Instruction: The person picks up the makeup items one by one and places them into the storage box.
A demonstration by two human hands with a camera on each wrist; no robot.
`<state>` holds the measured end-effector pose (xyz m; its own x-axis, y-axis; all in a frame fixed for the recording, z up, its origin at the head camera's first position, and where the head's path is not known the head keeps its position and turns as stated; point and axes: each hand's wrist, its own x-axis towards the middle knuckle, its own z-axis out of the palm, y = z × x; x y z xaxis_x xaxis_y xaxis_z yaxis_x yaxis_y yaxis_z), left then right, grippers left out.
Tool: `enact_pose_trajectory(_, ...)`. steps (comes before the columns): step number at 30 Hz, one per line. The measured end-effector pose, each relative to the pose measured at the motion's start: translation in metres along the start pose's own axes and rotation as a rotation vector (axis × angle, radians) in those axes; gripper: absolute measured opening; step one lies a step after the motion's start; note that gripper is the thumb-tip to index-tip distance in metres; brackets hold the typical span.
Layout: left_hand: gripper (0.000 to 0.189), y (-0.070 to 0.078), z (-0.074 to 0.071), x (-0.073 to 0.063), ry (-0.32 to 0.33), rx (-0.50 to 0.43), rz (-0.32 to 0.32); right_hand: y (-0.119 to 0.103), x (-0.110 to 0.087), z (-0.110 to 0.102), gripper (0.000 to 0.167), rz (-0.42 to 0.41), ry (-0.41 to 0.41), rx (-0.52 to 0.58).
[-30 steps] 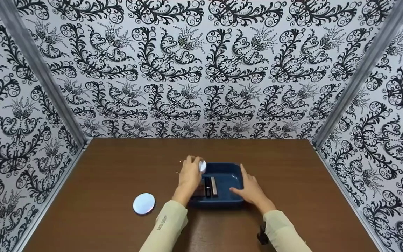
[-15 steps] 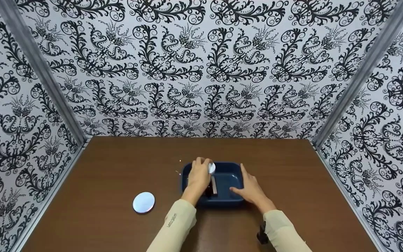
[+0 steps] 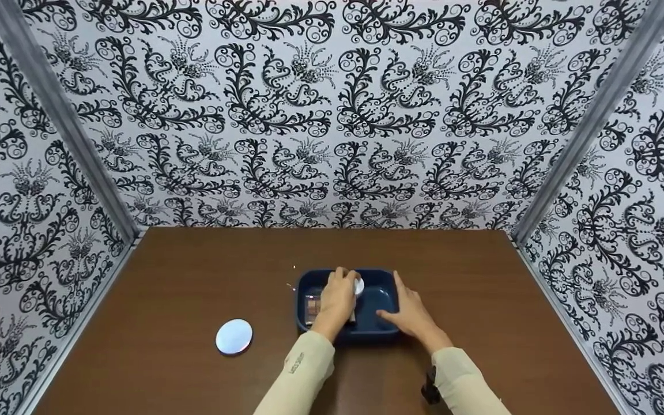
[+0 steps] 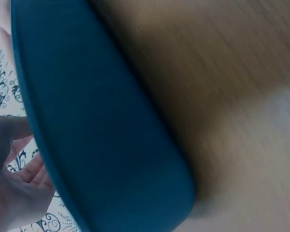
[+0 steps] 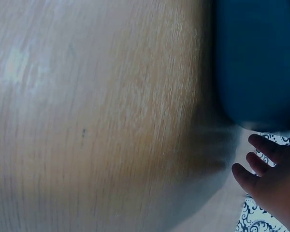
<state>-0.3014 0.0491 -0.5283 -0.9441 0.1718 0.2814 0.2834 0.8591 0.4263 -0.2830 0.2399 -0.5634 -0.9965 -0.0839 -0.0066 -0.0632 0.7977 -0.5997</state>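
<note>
A dark blue rectangular tray (image 3: 346, 333) with raised walls stands on the brown table. Reaching into it, my left hand (image 3: 338, 297) grips a small white round item (image 3: 359, 286), whose kind I cannot tell. Beneath and beside that hand lie a makeup palette (image 3: 312, 305) with brown pans and the end of a pale slim stick (image 3: 353, 317). My right hand (image 3: 414, 314) straddles the tray's right wall, thumb over the inside and fingers straight along the outside. In the right wrist view, its fingers (image 5: 246, 176) are spread near the tray's blue wall (image 5: 256, 63).
Left of the tray, a round pale shiny disc (image 3: 234, 336) lies on the wooden table (image 3: 176, 276). Tiny glinting bits (image 3: 291, 286) sit just beyond the tray's left side. Patterned black-and-white walls (image 3: 332, 115) enclose the table at the back and sides.
My left hand has moved right and slightly down into the tray with the white round item, uncovering the palette and covering most of the stick. The right hand stays at the tray's right side.
</note>
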Motion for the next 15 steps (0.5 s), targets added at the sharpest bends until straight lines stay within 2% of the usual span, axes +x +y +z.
enact_pose_trajectory(6,0.037,0.004,0.012,0.001,-0.034,0.027,-0.005,0.001,0.001,0.001,0.106,-0.004,-0.001,-0.011)
enact_pose_trajectory(10,0.036,0.008,0.019,0.003,-0.031,0.033,0.028,0.001,0.001,0.001,0.105,0.001,0.0,-0.015)
enact_pose_trajectory(15,0.033,0.01,0.025,0.004,-0.001,0.026,0.076,0.002,0.001,0.001,0.105,-0.033,0.014,-0.01)
